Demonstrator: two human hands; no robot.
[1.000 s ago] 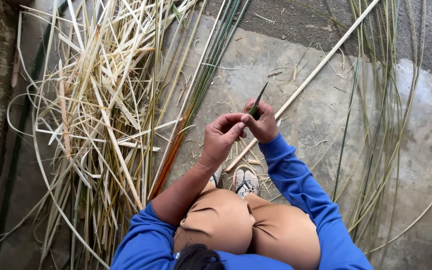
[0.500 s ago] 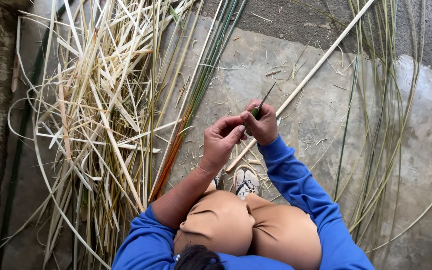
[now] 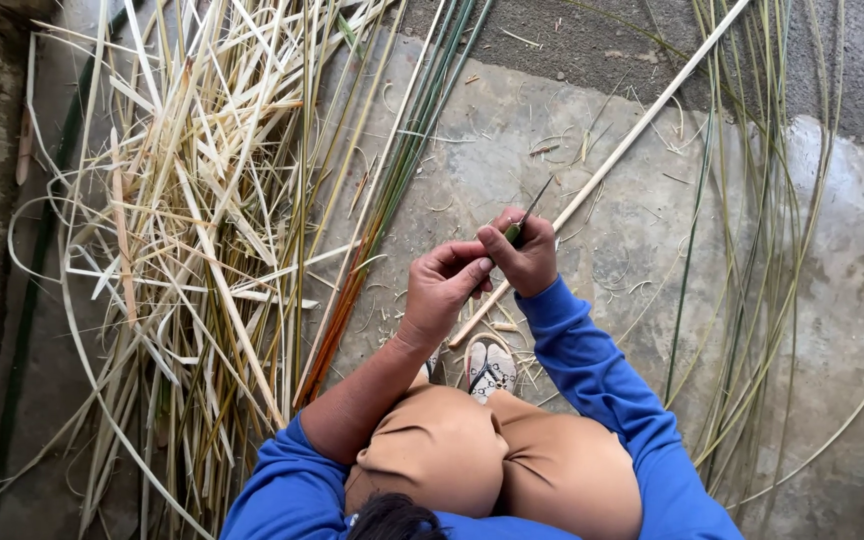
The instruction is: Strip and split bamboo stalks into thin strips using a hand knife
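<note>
While the person squats on the grey concrete floor (image 3: 572, 130), we see both hands meet above the knees, just right of the big heap of pale split cane strips (image 3: 192, 230). The right hand (image 3: 527, 255) is curled in a fist around a short green-handled knife (image 3: 524, 222), its dark blade pointing up and away from the heap. The left hand (image 3: 444, 290) has its fingers bent inward, thumb tip pressed against the right thumb; it seems to pinch a thin sliver there, though we cannot make it out clearly. A long pale bare cane rod (image 3: 612, 165) runs diagonally under the hands, rising away from the heap. Green reed stems (image 3: 752, 260) lie on the far side of that rod, well apart from the heap. A patterned sandal (image 3: 490, 365) peeks out below the hands.
</note>
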